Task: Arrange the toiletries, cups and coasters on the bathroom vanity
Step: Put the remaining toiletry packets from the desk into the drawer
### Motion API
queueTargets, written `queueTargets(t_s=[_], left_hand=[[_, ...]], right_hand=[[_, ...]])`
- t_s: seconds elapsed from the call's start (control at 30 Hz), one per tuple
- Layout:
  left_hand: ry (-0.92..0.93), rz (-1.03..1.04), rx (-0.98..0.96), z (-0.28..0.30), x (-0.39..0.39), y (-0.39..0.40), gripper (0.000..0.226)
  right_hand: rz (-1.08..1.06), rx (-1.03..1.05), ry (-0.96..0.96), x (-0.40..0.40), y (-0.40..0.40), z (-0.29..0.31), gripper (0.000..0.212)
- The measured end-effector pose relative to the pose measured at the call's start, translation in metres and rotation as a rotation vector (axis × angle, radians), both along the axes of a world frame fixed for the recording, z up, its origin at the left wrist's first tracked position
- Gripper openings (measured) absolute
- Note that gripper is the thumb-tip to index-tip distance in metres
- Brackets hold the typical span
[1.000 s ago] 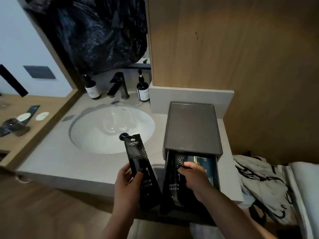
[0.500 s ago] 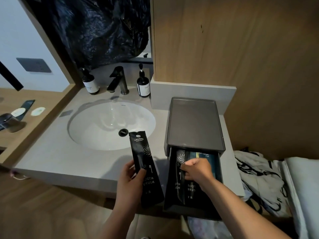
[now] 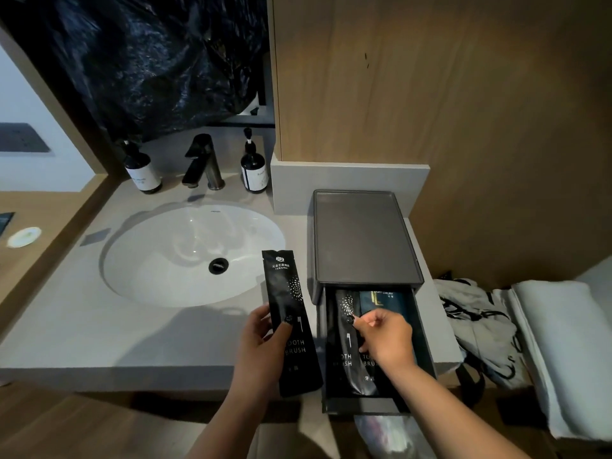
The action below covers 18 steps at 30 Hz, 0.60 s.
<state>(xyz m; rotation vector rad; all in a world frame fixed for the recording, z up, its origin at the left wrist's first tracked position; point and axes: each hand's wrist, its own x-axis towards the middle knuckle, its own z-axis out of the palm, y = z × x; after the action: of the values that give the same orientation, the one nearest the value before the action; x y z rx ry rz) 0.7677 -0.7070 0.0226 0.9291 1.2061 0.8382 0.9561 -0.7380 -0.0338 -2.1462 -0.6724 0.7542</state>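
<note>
Over vanity | L hand (image 3: pixel 265 339) grips toothbrush pkt (image 3: pixel 291 313) | R hand (image 3: pixel 385 336) pinches drawer pkt (image 3: pixel 347 326)

A white oval basin (image 3: pixel 185 256) with a black drain (image 3: pixel 218 265) is set into the grey surface (image 3: pixel 66 336). A dark faucet (image 3: pixel 202 162) is mounted at the back edge. Crumpled black plastic sheeting (image 3: pixel 149 61) is seen above it — beside a wood panel wall (image 3: pixel 463 111). Past the right edge, a patterned cloth (image 3: pixel 477 326) and a folded white towel (image 3: pixel 563 342) are seen.
</note>
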Motion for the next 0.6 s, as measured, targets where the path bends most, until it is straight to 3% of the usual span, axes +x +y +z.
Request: queueTargets(t_s=[0.27,0.47,0.6], left_hand=[[0.011,-0.146,0.067,-0.007,0.001,0.009,0.026],[-0.090,-0.295,0.046,-0.008,0.020,0.007,0.025],[-0.105,-0.305,0.012,-0.013,0.043,-0.001,0.029]], right_hand=[[-0.105,0.134,0.062,-0.013,-0.012,0.017,0.023],[-0.119,0.297,0.677,-0.030,-0.040,0.047,0.017],[-0.093,0.347,0.767,-0.031,-0.064,0.056,0.021]])
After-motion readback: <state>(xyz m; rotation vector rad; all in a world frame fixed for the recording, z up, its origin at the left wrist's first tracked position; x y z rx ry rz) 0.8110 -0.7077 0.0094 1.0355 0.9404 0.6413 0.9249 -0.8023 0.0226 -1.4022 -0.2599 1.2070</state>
